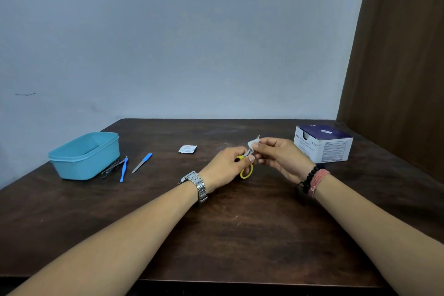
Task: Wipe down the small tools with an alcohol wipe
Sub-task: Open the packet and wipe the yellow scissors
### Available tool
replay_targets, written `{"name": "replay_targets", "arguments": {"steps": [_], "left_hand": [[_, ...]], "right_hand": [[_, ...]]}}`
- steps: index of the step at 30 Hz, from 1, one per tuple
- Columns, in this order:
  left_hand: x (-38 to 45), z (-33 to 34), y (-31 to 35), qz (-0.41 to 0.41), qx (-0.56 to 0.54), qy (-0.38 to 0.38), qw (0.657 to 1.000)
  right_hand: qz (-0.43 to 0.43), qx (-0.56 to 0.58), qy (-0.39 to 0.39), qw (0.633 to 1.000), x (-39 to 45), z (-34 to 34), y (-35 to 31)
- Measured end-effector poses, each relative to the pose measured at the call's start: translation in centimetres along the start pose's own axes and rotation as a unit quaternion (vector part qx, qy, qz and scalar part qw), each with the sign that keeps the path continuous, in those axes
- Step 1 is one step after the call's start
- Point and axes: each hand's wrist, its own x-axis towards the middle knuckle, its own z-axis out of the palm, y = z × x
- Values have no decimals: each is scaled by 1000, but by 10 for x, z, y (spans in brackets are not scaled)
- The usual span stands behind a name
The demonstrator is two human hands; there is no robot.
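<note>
Dark wood worktop, wall behind. At left a blue tub, open, w/ metal clips just beside its right wall. At far right a box, dark top, white sides; print on it too small to read. Left hand w/ watch: fingers clenched on yellow scissors, blades up. Right hand w/ bracelets: fingers pinch a white wipe around the blades, tip showing above. Near the tub lie a blue tool and a blue file, apart. A torn sachet at centre, text unreadable.
</note>
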Motion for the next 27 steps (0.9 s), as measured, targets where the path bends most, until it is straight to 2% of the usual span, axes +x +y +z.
{"name": "replay_targets", "arguments": {"steps": [5,10,15,20,24,27], "left_hand": [[-1,1,3,2,19,4,1000],[-4,1,1,-8,29,7,1000],[-2,-3,4,2,20,5,1000],[-2,0,3,-1,26,4,1000],[-3,0,4,-1,20,3,1000],[-3,0,3,-3,23,-1,1000]], "right_hand": [[-41,31,29,998,2,-1,-5],[-1,-6,-10,1000,-1,0,0],[-49,15,26,998,4,2,-2],[-20,-40,-3,999,2,1,-1],[-50,12,28,998,3,0,-5],[-31,2,20,999,2,0,-5]]}}
